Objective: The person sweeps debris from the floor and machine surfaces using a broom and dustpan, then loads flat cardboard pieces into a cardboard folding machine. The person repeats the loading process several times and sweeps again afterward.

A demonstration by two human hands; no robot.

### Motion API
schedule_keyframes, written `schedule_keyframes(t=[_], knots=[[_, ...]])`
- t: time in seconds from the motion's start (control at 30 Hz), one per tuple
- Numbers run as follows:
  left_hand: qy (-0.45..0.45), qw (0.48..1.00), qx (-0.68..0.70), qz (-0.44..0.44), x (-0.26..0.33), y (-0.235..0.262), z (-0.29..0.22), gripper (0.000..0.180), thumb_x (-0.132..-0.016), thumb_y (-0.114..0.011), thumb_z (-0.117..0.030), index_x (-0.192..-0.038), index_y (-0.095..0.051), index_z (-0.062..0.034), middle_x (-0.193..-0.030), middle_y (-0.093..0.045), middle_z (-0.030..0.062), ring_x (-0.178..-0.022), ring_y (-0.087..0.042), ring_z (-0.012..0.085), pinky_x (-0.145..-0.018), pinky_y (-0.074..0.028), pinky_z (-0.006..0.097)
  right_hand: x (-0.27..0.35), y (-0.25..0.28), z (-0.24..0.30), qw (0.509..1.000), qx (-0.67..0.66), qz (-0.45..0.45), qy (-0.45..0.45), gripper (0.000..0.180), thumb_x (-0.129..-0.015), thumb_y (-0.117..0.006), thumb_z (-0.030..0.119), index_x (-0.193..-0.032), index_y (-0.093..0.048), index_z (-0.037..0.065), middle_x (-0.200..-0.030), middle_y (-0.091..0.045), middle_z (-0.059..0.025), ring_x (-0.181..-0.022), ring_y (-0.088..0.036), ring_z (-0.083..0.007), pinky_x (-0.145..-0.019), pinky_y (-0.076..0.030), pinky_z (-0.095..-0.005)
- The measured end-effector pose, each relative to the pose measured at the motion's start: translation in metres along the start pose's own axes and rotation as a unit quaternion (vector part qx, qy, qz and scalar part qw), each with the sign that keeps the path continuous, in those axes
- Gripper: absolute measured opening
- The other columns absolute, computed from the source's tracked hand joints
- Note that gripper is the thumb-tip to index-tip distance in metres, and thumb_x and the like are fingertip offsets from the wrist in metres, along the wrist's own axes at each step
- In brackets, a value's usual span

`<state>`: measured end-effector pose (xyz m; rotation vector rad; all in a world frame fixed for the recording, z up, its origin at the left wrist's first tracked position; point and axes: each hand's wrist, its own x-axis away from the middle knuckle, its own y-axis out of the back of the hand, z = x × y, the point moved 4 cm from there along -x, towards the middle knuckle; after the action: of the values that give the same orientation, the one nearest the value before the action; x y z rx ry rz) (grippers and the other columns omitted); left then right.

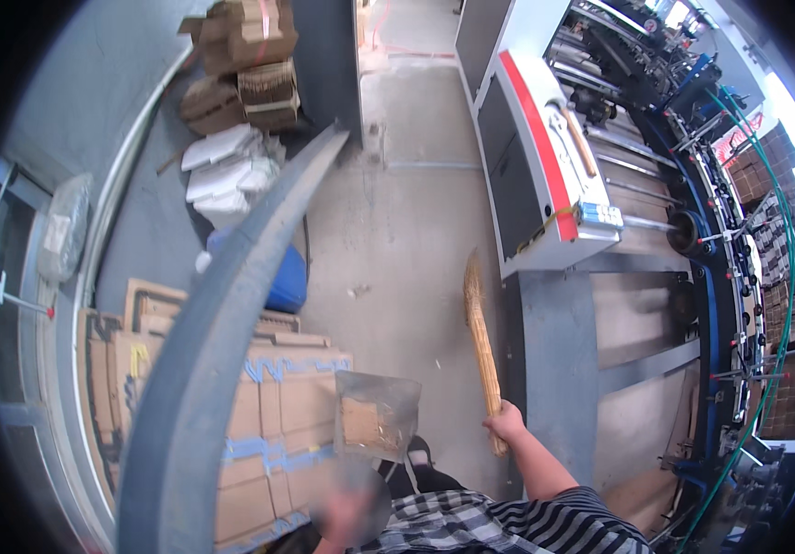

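My right hand (pixel 505 421) is closed around the handle of a straw broom (pixel 482 346). Its bristle end points away from me, close to the floor beside the machine's base. My left hand (pixel 346 517) is low in the view and smeared, its fingers seemingly curled. Just beyond it is a greyish see-through dustpan (pixel 397 397), which it appears to hold; the join between hand and pan is hidden in a blurred dark patch. Inside the pan lie a brown cardboard piece (pixel 360 422) and small scraps.
At left, a curved grey metal rail (pixel 231 286) crosses above stacked flat cardboard (pixel 273 415). Beyond are a blue container (pixel 288 282), white bundles (pixel 227 175) and cardboard piles (pixel 263 46). A long machine (pixel 545 157) lines the right, tools on its cover. Concrete floor (pixel 397 240) runs between.
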<state>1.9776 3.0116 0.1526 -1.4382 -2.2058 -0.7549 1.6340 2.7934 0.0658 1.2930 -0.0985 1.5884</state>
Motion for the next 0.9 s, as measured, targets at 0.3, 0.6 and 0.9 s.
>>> schedule_keyframes(t=[0.3, 0.6, 0.9], knots=[[-0.109, 0.987, -0.116, 0.037, -0.083, -0.011, -0.073, 0.010, -0.078, -0.064, -0.010, -0.082, -0.065, -0.0006, -0.069, -0.065, 0.0036, -0.063, -0.056, 0.0090, -0.059, -0.045, 0.026, -0.074, 0.043, 0.150, 0.993, 0.069, -0.043, 0.090, 0.023, -0.073, -0.064, 0.018, -0.081, -0.059, -0.003, -0.066, -0.059, -0.0114, -0.056, -0.062, -0.0203, -0.051, -0.050, -0.0346], [0.066, 0.982, -0.174, -0.012, -0.167, -0.046, -0.133, 0.012, -0.074, -0.065, -0.013, -0.071, -0.067, -0.0016, -0.065, -0.064, 0.0027, -0.059, -0.054, 0.0084, -0.058, -0.043, 0.026, -0.321, 0.048, 0.337, 0.994, 0.016, -0.022, 0.107, 0.044, -0.068, -0.069, 0.037, -0.075, -0.065, -0.006, -0.073, -0.065, -0.0209, -0.073, -0.066, -0.0311, -0.068, -0.051, -0.0390], [0.154, 0.985, 0.044, -0.069, -0.256, -0.104, -0.168, 0.005, -0.076, -0.061, -0.003, -0.076, -0.062, 0.0016, -0.073, -0.062, 0.0071, -0.067, -0.058, 0.0142, -0.063, -0.048, 0.029, -0.546, 0.045, 0.417, 0.989, -0.065, -0.059, 0.117, 0.034, -0.080, -0.060, 0.030, -0.093, -0.060, -0.001, -0.078, -0.064, -0.0165, -0.072, -0.063, -0.0294, -0.066, -0.050, -0.0385]])
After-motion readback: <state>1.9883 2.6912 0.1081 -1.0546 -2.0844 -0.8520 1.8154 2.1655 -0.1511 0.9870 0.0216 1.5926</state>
